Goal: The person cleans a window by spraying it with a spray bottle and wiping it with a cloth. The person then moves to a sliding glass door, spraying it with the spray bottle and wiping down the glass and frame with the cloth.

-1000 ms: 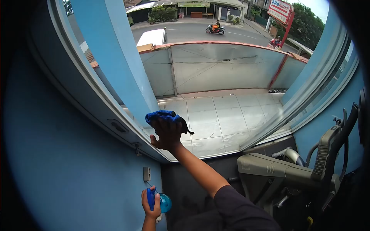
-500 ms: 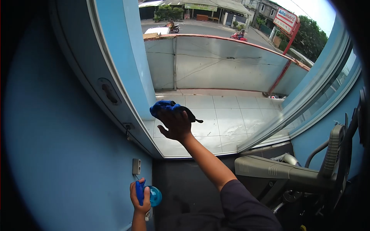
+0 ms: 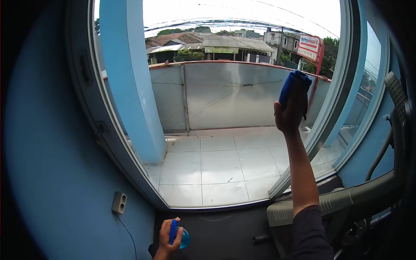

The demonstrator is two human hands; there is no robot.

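1. Moved: your right grip (image 3: 291,113) and the blue cloth (image 3: 287,90), shifted from beside the blue pillar (image 3: 138,91) toward the doorway's right side and raised; the view also tilts upward.
2. Blue cloth: one, upright beyond your right grip, near the right-hand frame (image 3: 330,112). Your palm lies behind it, apparently to back it broadly. Contact with any glass cannot be told.
3. Right grip: fingers extended up over the cloth, thumb standing clear. You cannot tell here whether the fingertips pinch it.
4. Spray bottle (image 3: 185,239): one, teal, blue head, in your left grip (image 3: 166,238), low above the dark floor (image 3: 212,234).
5. Left grip: closed around the bottle's head, a hold that likely supports it while keeping the trigger within finger reach. Its low position leaves your raised right arm unobstructed.
6. Surroundings: wall socket (image 3: 119,203) with cord, left; exercise machine (image 3: 281,216), right, below your raised forearm.
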